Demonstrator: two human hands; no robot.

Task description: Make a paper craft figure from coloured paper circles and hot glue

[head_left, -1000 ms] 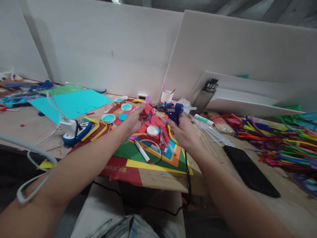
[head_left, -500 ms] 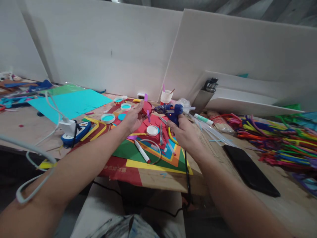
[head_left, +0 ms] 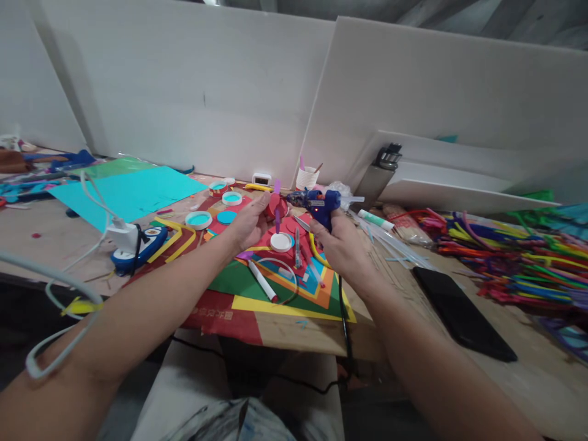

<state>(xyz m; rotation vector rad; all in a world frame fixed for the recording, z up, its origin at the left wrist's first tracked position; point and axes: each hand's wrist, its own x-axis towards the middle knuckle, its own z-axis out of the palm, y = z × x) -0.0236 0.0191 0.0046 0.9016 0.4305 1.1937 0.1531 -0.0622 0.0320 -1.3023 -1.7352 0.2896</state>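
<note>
My left hand [head_left: 252,222] is closed on a round red piece [head_left: 274,207] with a purple strip [head_left: 277,222] across it, sticking out above and below. In my right hand [head_left: 337,242] is a blue hot glue gun [head_left: 324,205], gripped by its handle, with a clear glue stick out of its back and a small red light showing. Its nozzle points left at the red piece; whether they touch I cannot tell. Scissors or a blade-like metal tip [head_left: 302,223] show beside my right fingers. Below lie a white round lid [head_left: 280,242], a craft knife [head_left: 297,248] and a white marker [head_left: 263,282].
Coloured sheets [head_left: 294,306] cover the table front. At left are round lids with turquoise centres [head_left: 198,220], a power strip [head_left: 140,250] and a turquoise sheet [head_left: 124,193]. A black phone [head_left: 463,312] and pipe cleaners [head_left: 519,257] lie right. Paper cups [head_left: 307,178] stand behind.
The red piece has turned a little in my left hand, so the purple strip stands more upright. My right hand keeps the glue gun close beside it, and the view has shifted slightly.
</note>
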